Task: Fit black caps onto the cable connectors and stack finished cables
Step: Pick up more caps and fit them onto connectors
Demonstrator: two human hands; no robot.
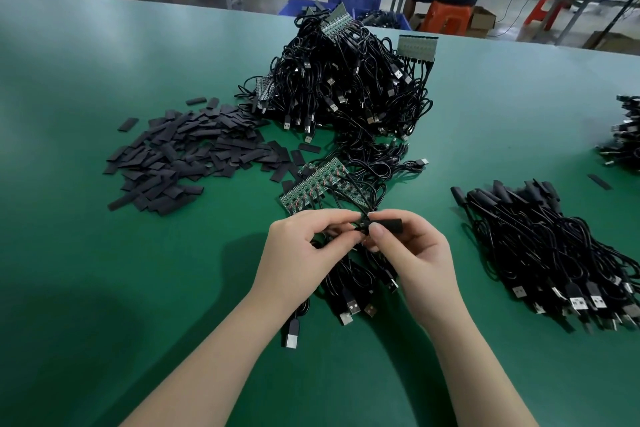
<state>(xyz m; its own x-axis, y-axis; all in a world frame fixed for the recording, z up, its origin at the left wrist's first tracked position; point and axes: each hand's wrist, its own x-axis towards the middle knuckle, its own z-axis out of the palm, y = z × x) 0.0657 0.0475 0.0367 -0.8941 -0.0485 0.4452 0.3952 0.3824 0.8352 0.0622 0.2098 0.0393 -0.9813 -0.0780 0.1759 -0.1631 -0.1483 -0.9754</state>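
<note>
My right hand (407, 250) pinches a black cap (389, 222) between thumb and fingers above the green table. My left hand (304, 246) grips the end of a black cable (349, 274) right beside the cap; the connector itself is hidden between my fingertips. That cable belongs to a bunch with USB plugs (353, 308) lying under my hands, wired to a green circuit board strip (313, 184) just beyond them. Loose black caps (180, 156) are heaped at the left. Capped cables (554, 253) lie stacked at the right.
A big tangled pile of black cables with board strips (349, 80) sits mid-table behind my hands. Another cable pile (623, 139) is at the far right edge. One stray cap (600, 181) lies near it. Beyond the table are blue crates, orange stools and a seated person.
</note>
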